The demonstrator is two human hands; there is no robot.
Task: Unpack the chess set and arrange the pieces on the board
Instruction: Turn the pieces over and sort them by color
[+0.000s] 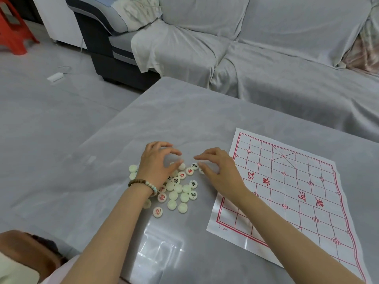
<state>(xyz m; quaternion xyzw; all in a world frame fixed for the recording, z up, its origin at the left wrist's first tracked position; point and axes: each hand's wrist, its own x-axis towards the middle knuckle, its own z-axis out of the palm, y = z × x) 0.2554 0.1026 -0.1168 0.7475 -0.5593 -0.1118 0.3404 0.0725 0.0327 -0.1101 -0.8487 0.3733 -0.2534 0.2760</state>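
**Both hands over the loose pile, board lying to the right**

The chess pieces [177, 192] lie in a loose heap on the grey table [184, 119], just left of the board [287, 191] and not on it. They are pale round discs. Some lie face up with red or black characters, and many show a blank side. 2 blank discs [133, 171] sit at the heap's left edge beside your wrist, and 1 red-marked disc [157, 212] lies at its near edge.

Your left hand [155, 162] arches over the far left part of the heap. Its fingers are spread and loosely curved, its thumb tip is against a blank disc, and nothing is gripped. A beaded bracelet [143, 184] circles that wrist.

Your right hand [219, 169] reaches in from the board side, with its fingertips down at the far right edge of the heap. A disc is half hidden under them, and you cannot tell whether they pinch it or only touch it. That forearm crosses the board's near left corner.

The board is a white sheet printed with a red grid, lying flat with its right edge a little wavy. A clear plastic case [162, 249] rests on the table between your forearms, near you.

Beyond the table stands a sofa [266, 48] under a grey cover. On the floor to the left are a small white object [55, 76] and a red stool [12, 27].
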